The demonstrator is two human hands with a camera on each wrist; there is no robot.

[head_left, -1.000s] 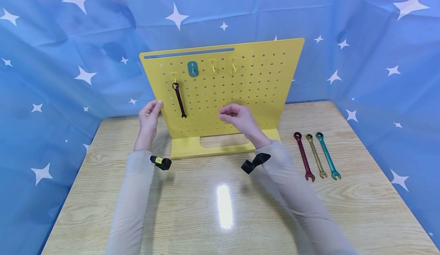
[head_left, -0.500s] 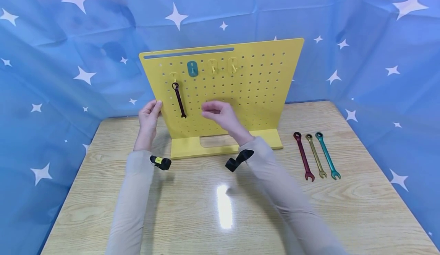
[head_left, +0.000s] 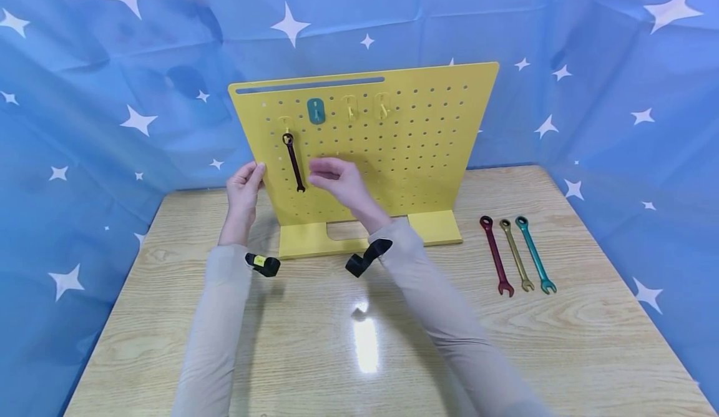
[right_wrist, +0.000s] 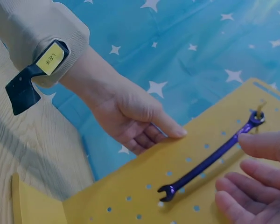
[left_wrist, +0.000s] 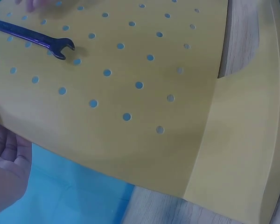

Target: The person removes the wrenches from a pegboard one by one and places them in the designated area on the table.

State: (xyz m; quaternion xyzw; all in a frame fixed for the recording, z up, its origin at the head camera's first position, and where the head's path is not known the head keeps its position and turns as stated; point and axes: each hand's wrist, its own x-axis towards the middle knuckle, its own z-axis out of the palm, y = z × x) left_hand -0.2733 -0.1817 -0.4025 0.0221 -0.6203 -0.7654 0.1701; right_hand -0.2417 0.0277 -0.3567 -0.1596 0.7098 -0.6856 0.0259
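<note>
A yellow pegboard (head_left: 393,148) stands upright on the table. My left hand (head_left: 243,195) pinches its left edge, thumb on the front and fingers behind. From a yellow hook on the board hangs a dark purple combination wrench (head_left: 294,162), ring end up and open end down; it shows in the right wrist view as a purple wrench (right_wrist: 210,158). Just right of that wrench is my right hand (head_left: 339,180), fingers loosely bent and holding nothing. In the right wrist view its thumb overlaps the wrench's shaft; whether they touch I cannot tell.
A teal hook (head_left: 316,111) and two yellow hooks, including one yellow hook (head_left: 384,108), sit along the board's upper part. To the right on the table lie a red wrench (head_left: 497,255), a gold wrench (head_left: 517,255) and a teal wrench (head_left: 535,255). A blue star-patterned cloth (head_left: 562,42) hangs behind.
My right hand has moved left across the front of the board, up close to the purple wrench. The left hand keeps its place on the board's edge.
</note>
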